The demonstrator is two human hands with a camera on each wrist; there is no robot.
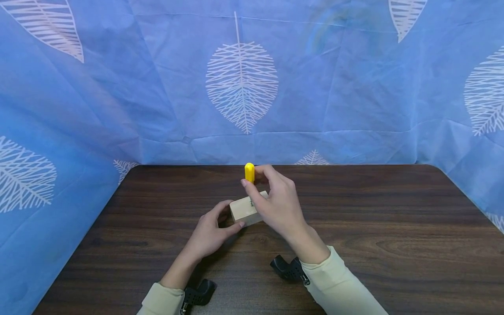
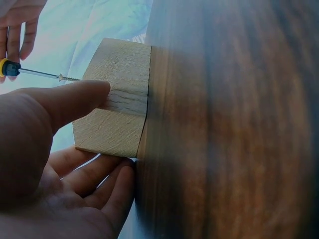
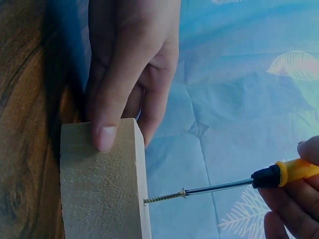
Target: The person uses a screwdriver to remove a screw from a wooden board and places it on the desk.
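A pale wooden block [image 1: 241, 209] sits on the table, turned at a slant. My left hand [image 1: 208, 232] grips its left end, thumb on the near face [image 3: 106, 137] and fingers around the far side. Above the block, my right hand [image 1: 281, 205] holds a screwdriver by its yellow handle [image 1: 249, 173], with thumb and fingertips. In the right wrist view, the steel shaft [image 3: 219, 187] meets the head of a screw [image 3: 167, 197]. The screw's point is at the block's top face, most of its thread showing. Screw and shaft line up nearly straight.
Under everything is a dark wood-grain table [image 1: 374, 218]. A blue cloth [image 1: 315, 87] with white leaf prints hangs behind its back edge and along the sides. Black wrist-worn devices [image 1: 200, 293] stick out below both forearms, close over the tabletop.
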